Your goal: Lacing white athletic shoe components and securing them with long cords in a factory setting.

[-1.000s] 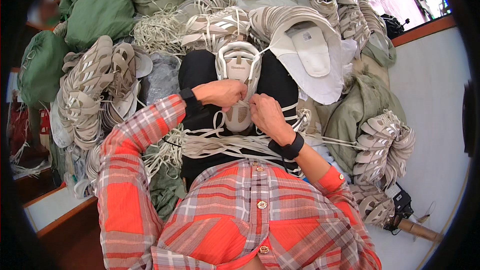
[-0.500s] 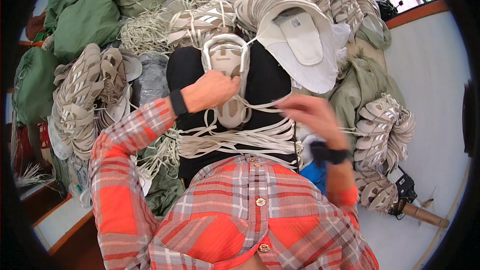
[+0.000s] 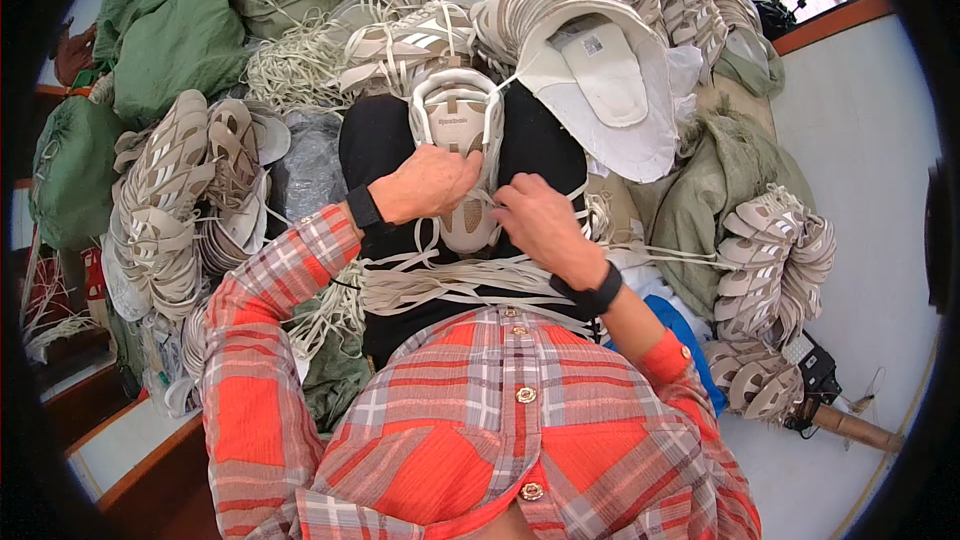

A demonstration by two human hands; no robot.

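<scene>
A beige and white shoe upper (image 3: 468,225) lies on my black-clothed lap, its collar away from me and its toe towards me. Over its middle my left hand (image 3: 432,183) is closed, gripping the upper by its lacing area. My right hand (image 3: 545,225) has its fingers curled together at the upper's right edge, close to the toe; what is between the fingertips is hidden. Across my thighs, just below the toe, stretches a bundle of flat cream shoelaces (image 3: 470,285). A strand of lace hangs at the upper's left side.
Stacks of nested shoe uppers lie at the left (image 3: 165,205) and the right (image 3: 770,260). A large stack with a white lining (image 3: 640,140) stands just beyond my lap. Green sacks (image 3: 175,50) and a tangle of laces (image 3: 300,65) are at the back left.
My right hand has come in from the right, where it was blurred near a stretched lace, to the upper's right edge. My left hand stays closed on the upper.
</scene>
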